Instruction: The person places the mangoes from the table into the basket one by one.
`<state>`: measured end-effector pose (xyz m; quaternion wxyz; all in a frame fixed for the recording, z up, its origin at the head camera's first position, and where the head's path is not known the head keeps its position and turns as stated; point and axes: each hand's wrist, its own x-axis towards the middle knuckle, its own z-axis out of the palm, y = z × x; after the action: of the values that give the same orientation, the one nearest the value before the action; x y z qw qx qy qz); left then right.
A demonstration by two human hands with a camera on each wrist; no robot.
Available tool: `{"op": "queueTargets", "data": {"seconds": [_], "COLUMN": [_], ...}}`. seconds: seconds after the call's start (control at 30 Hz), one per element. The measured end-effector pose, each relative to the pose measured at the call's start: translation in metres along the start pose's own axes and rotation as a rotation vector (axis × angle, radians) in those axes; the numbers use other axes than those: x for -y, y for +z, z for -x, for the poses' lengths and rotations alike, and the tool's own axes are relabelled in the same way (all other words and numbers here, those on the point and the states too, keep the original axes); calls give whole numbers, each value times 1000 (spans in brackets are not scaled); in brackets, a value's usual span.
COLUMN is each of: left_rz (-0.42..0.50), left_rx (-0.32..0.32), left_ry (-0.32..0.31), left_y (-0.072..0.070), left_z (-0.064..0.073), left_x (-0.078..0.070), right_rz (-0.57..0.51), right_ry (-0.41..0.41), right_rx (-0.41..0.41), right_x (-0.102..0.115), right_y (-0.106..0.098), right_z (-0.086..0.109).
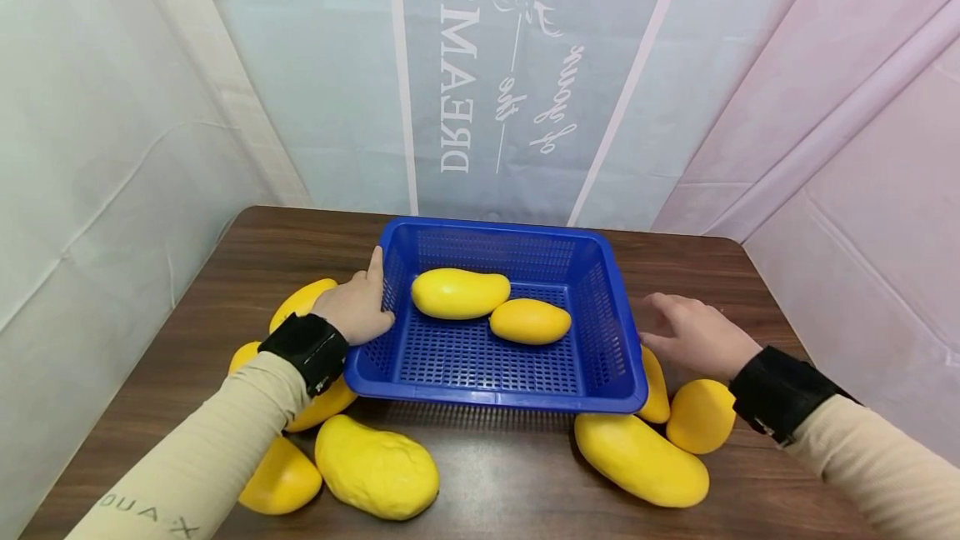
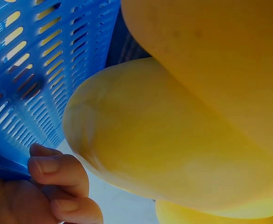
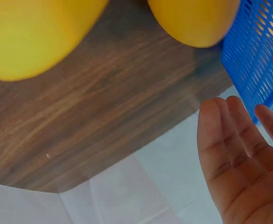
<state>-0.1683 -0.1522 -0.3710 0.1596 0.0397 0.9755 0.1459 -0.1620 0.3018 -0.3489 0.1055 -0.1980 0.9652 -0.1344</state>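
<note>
A blue plastic basket (image 1: 487, 398) with slotted sides stands in the middle of the table. Inside it lie a larger yellow mango (image 1: 457, 294) and a smaller mango (image 1: 530, 322). My left hand (image 1: 356, 307) grips the basket's left rim, its thumb over the inside and its index finger along the edge. In the left wrist view the other fingers (image 2: 64, 175) curl outside the wall, near a big mango (image 2: 150, 135). My right hand (image 1: 693, 336) hovers just off the basket's right side, holding nothing; the right wrist view shows its fingers (image 3: 211, 135) fairly straight.
Several mangoes lie left of the basket, partly under my left arm, with a lumpy mango (image 1: 378, 469) in front. At the right are a long mango (image 1: 641, 458), a rounder mango (image 1: 701, 415) and one beside the basket (image 1: 655, 390). Cloth hangs behind the brown wooden table (image 1: 495, 473).
</note>
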Motion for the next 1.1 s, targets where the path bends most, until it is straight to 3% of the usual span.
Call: {"op": "queueTargets", "data": {"seconds": [0.2, 0.67, 1.1], "left_rz": [5, 5, 14], "left_rx": [4, 6, 5], "left_ry": [-5, -7, -10], "left_y": [-1, 1, 1], "left_z": [1, -1, 0], "left_x": [-1, 0, 0], "right_rz": [5, -3, -91], "right_ry": [-22, 43, 110], "right_rx": [26, 164, 245], "right_x": [-5, -9, -12], "right_y": [13, 31, 43], "right_z": [0, -1, -5]}}
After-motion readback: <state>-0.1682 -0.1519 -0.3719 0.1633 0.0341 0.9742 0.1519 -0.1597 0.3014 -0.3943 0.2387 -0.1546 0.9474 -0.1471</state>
